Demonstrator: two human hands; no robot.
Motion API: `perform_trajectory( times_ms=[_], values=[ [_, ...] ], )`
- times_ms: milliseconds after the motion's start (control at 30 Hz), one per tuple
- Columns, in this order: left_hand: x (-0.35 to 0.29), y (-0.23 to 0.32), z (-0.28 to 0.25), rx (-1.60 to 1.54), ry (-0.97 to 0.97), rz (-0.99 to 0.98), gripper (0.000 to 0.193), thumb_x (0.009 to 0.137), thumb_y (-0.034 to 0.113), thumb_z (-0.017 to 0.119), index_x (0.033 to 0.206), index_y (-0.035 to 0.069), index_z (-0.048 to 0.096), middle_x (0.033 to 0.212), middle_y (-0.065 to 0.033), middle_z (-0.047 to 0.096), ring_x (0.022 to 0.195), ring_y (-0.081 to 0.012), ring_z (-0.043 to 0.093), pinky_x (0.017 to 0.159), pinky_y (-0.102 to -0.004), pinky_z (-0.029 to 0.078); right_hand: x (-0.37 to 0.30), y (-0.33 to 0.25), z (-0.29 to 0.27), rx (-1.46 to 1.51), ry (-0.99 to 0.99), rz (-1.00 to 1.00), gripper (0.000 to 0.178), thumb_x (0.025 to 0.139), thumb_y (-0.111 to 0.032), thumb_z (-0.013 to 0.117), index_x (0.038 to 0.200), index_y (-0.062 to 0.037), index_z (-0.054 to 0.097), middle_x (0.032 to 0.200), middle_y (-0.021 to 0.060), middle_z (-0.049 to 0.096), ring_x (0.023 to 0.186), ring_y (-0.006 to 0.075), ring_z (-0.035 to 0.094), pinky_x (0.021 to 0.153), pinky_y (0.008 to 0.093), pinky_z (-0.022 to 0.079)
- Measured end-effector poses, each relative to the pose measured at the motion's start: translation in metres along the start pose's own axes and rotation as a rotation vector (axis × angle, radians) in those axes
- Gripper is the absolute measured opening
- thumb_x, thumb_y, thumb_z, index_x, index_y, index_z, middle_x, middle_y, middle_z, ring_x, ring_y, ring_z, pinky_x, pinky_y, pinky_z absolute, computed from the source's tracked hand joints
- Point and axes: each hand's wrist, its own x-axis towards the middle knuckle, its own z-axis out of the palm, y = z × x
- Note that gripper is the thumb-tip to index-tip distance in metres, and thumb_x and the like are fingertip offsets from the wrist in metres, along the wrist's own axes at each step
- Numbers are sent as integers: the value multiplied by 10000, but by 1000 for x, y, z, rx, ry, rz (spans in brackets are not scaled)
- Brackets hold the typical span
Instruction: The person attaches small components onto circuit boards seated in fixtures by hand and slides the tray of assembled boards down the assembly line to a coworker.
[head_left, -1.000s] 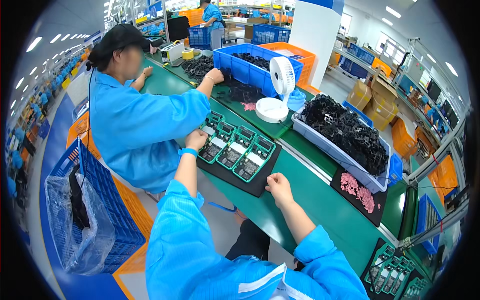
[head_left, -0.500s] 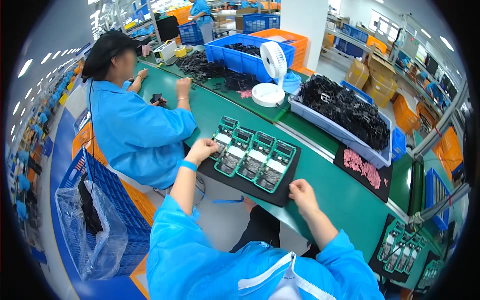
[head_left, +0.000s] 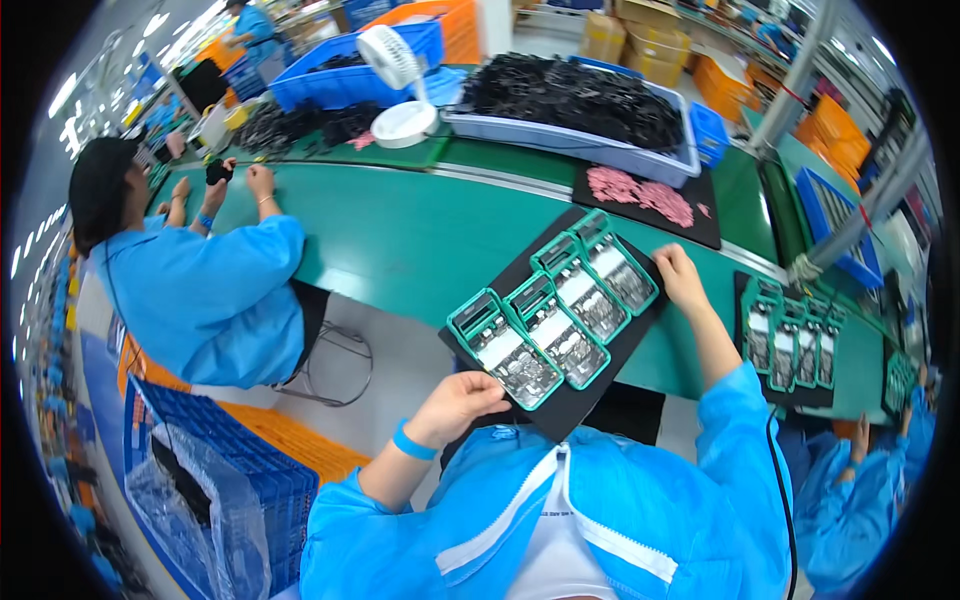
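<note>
A black mat [head_left: 640,345] lies tilted at the near edge of the green worktable, partly over the edge. On it sit several green-framed circuit boards [head_left: 550,345] in a slanting row, each with a white and grey board inside. My left hand [head_left: 462,402], wearing a blue wristband, is closed on the mat's near left edge, its fingertips beside the lowest frame's corner. At the mat's right edge, my right hand [head_left: 680,275] is closed on the rim. Both thumbs are pinched against the fingers, which partly hide the mat's edge.
Beyond the mat stands a grey bin [head_left: 560,130] of black plastic parts. Pink pieces [head_left: 640,195] lie on another black mat, beside a white fan [head_left: 400,95]. More green-framed boards [head_left: 790,335] sit at right. A co-worker [head_left: 195,270] works at left, near a blue crate [head_left: 270,500].
My view has swung right. The mat with its boards has turned and come closer to my body. My left hand has moved from the far left board to the near left edge.
</note>
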Motion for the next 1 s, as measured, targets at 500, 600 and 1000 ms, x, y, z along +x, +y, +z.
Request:
perform_trajectory(
  times_ms=[500, 600, 1000],
  values=[
    [45, -70, 72, 419, -347, -74, 151, 908, 120, 642, 954, -24, 638, 981, -78, 666, 897, -116, 610, 811, -254, 496, 36, 0, -21, -377, -115, -285, 47, 797, -46, 593, 822, -8, 605, 865, 154, 603, 894, 339, 586, 796, 422, 480],
    [28, -41, 70, 485, -349, -88, 147, 905, 111, 640, 963, -24, 645, 990, -89, 670, 908, -119, 615, 816, -259, 504, 35, 1, -20, -542, -134, -379, 56, 771, -24, 586, 825, -9, 590, 875, 150, 595, 907, 336, 579, 798, 419, 485],
    [-38, 169, 108, 1177, -287, 648, 62, 773, -4, 666, 803, 31, 624, 855, -91, 650, 779, -238, 625, 670, -318, 490, 32, -11, -18, -899, -226, -382, 119, 702, -42, 619, 817, -28, 595, 856, 107, 592, 871, 274, 587, 779, 363, 497]
  ],
)
